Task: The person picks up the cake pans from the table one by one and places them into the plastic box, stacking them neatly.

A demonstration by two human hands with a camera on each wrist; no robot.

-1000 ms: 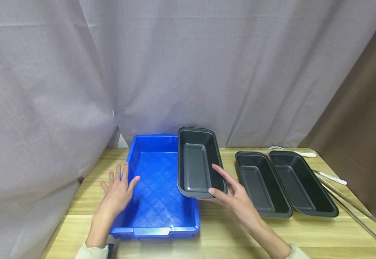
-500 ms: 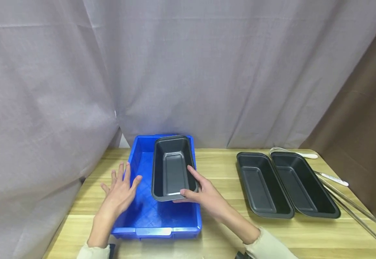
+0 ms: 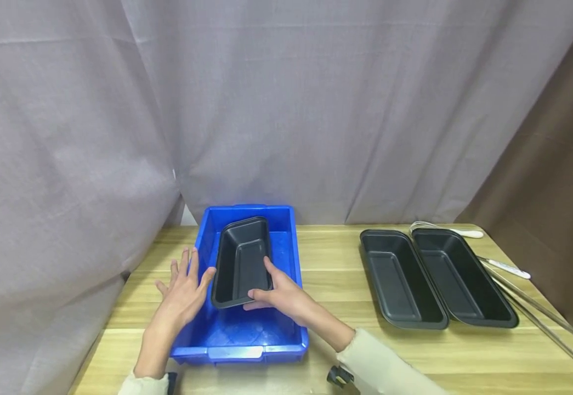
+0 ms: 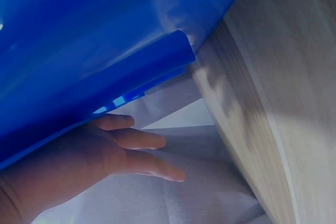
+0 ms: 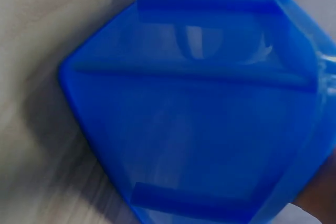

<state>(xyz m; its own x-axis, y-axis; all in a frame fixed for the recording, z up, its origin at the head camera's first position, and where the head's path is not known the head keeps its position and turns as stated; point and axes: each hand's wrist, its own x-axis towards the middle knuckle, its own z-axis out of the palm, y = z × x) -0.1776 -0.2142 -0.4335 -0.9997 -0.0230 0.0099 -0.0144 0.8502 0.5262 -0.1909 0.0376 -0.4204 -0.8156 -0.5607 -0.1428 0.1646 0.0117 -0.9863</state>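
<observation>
My right hand (image 3: 286,296) grips a dark loaf pan (image 3: 239,263) by its near right corner, thumb over the rim. The pan is tilted and within the walls of a blue plastic bin (image 3: 237,354); whether it touches the floor there, I cannot tell. With fingers spread, my left hand (image 3: 180,296) lies at the bin's left rim. In the left wrist view, that hand (image 4: 105,150) shows straight fingers alongside the bin's outer side (image 4: 105,24). The right wrist view is mostly filled by the bin's outer wall (image 5: 184,119), which hides the pan.
Two more dark loaf pans (image 3: 400,280) (image 3: 459,280) stand side by side on the wooden table (image 3: 335,274) to the right. Beyond them lie a whisk with a white handle (image 3: 466,233), another white-handled utensil (image 3: 508,269) and long metal utensils (image 3: 543,318). Grey curtain (image 3: 286,109) hangs behind.
My right hand has carried the loaf pan leftward from over the bin's right side and lowered it between the bin's walls. The left hand has stayed in place.
</observation>
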